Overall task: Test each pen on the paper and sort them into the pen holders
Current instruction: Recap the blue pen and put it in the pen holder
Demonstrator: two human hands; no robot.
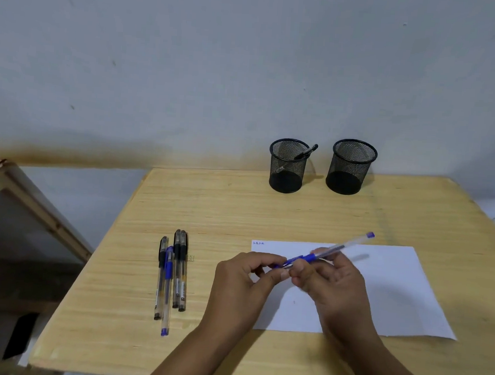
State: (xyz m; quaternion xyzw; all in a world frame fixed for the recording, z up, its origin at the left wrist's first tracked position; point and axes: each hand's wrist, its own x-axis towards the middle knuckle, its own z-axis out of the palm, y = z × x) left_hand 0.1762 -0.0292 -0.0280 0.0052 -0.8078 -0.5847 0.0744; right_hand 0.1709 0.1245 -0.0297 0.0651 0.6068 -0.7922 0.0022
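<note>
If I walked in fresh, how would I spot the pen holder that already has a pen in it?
Look to the far edge of the wooden table, by the wall, where two black mesh cups stand side by side. The pen holder you want is the left one. A black pen leans out over its rim, while its neighbour on the right looks empty.

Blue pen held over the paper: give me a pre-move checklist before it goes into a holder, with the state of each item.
1. Blue pen held by both the left hand and right hand: ok.
2. Cap back on: cannot tell.
3. Test mark on paper, top left corner: ok.
4. Left holder holds a black pen; right holder looks empty: ok.
5. Four untested pens left of paper: ok.
</note>
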